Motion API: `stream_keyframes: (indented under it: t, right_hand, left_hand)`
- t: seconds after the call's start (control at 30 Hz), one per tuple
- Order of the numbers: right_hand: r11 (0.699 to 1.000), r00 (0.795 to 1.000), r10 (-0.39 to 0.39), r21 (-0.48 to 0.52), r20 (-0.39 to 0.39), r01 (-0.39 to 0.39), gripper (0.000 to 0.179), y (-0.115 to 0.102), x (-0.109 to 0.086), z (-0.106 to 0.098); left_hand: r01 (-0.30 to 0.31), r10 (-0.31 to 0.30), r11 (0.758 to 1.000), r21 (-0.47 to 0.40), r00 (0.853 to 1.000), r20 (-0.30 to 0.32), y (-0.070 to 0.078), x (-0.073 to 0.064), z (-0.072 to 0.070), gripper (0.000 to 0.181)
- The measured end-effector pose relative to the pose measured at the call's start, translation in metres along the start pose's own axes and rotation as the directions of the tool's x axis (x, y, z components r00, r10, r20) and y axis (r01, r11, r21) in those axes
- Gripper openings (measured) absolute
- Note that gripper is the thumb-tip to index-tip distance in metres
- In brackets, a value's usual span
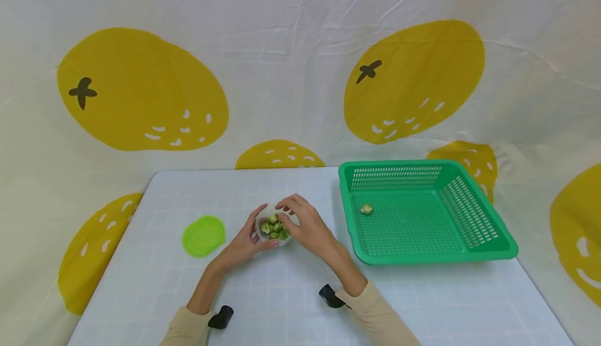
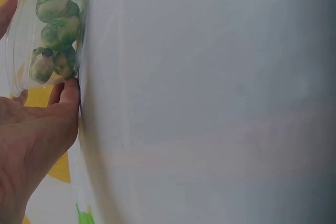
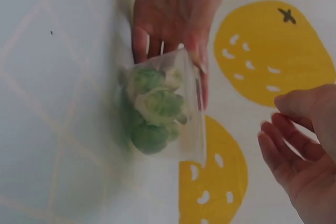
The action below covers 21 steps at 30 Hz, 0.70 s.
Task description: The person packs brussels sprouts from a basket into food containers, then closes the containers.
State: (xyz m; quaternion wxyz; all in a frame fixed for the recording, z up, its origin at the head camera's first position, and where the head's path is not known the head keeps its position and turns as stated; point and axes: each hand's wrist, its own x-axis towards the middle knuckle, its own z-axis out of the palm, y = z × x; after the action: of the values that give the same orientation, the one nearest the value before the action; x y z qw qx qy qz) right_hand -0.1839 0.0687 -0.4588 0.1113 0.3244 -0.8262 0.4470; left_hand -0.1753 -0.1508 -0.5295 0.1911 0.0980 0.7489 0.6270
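A small clear plastic tub (image 2: 27,40) stands on the table with several Brussels sprouts (image 1: 274,228) inside. My left hand (image 1: 240,248) holds the tub from its left side, the thumb near the front rim and the fingers around the wall. Above the tub's right side is my right hand (image 1: 307,227), its fingers loosely bent. In the right wrist view, this hand (image 3: 304,150) is apart from the tub, and nothing shows between its thumb and fingers. One more Brussels sprout (image 1: 367,209) lies in the green basket (image 1: 436,258), near its left wall.
A light green round lid (image 1: 203,237) lies on the table left of the hands. The wide basket takes up the table's right side. Behind the table (image 1: 272,304) hangs a white cloth (image 1: 281,74) printed with large yellow fruit.
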Motion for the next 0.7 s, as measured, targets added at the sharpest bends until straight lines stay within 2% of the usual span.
stream_keyframes:
  t: [0.4, 0.7]
  right_hand:
    - [0.999, 1.000, -0.004, -0.038, -0.024, 0.003, 0.015, -0.008, 0.003, -0.029]
    - [0.995, 0.998, 0.034, -0.093, -0.052, -0.039, 0.014, -0.006, 0.008, -0.057]
  left_hand:
    - [0.009, -0.008, 1.000, 0.026, 1.000, -0.019, 0.001, 0.000, 0.001, 0.098]
    - [0.002, -0.001, 1.000, 0.022, 1.000, -0.019, 0.005, -0.001, 0.000, 0.100]
